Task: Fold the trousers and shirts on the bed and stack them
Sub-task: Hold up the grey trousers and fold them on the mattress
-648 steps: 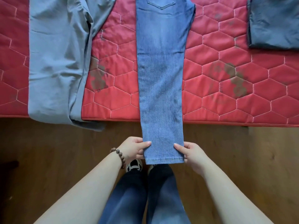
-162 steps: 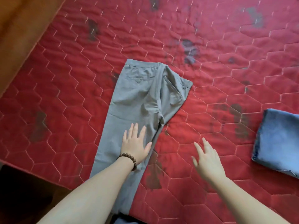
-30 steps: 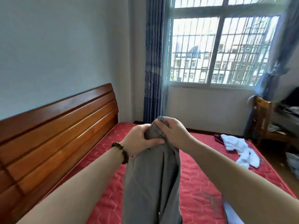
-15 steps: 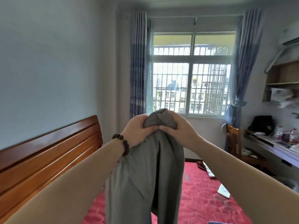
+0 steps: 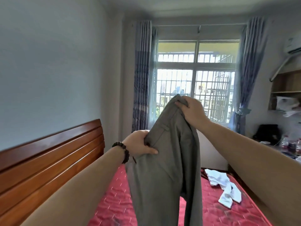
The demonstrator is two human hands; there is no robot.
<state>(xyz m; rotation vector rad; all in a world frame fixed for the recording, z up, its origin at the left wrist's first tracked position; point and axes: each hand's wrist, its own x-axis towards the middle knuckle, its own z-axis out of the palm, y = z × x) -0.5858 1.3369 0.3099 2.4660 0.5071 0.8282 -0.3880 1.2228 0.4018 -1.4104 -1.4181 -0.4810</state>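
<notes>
Both hands clenched on the grey trousers (image 5: 164,168) held up over the bed (image 5: 114,198), right hand (image 5: 190,111) gripping the waistband top, left hand (image 5: 138,144) now slid lower along its edge.

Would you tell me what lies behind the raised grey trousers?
Behind the grey trousers show the red mattress and barred window; the mattress directly behind them is covered.

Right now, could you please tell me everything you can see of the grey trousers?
The grey trousers are plain, thin woven-looking fabric, held up in the air above the red bed. The right hand grips the high end of the waistband; the left hand grips it lower down. The legs hang down together out of the frame.
</notes>
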